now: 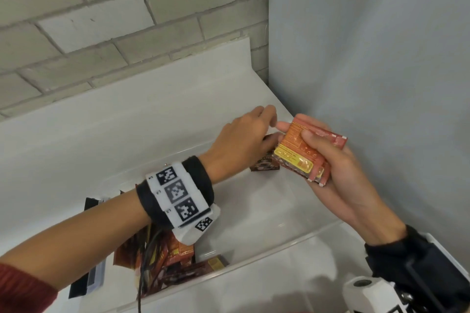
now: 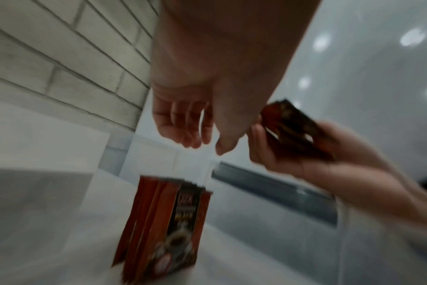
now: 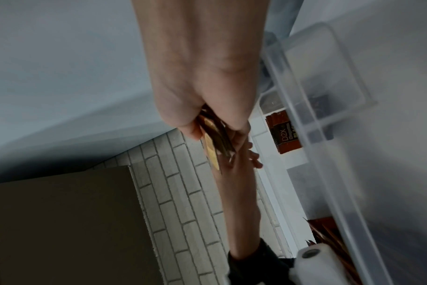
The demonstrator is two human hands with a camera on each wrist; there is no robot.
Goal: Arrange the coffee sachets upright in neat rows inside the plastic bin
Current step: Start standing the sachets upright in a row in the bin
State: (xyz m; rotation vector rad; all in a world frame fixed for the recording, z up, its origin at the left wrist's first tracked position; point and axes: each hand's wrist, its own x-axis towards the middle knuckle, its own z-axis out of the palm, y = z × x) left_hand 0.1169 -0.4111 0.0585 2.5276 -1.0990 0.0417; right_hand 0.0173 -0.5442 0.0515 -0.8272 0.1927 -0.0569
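My right hand [image 1: 295,132] grips a stack of orange and red coffee sachets [image 1: 302,155] above the far right corner of the clear plastic bin [image 1: 279,246]. In the right wrist view the stack [image 3: 211,148] shows edge-on between thumb and fingers. My left hand [image 1: 269,124] reaches across the bin, its fingers relaxed and holding nothing, its thumb right beside the stack. Below it a small group of sachets [image 2: 163,221] stands upright on the bin floor. A loose pile of sachets [image 1: 167,262] lies at the bin's near left end, partly hidden by my left wrist.
The bin sits on a white surface [image 1: 101,134] in a corner, with a brick wall [image 1: 101,20] behind and a plain grey wall [image 1: 368,58] on the right. A flat black and grey object [image 1: 89,249] lies just left of the bin.
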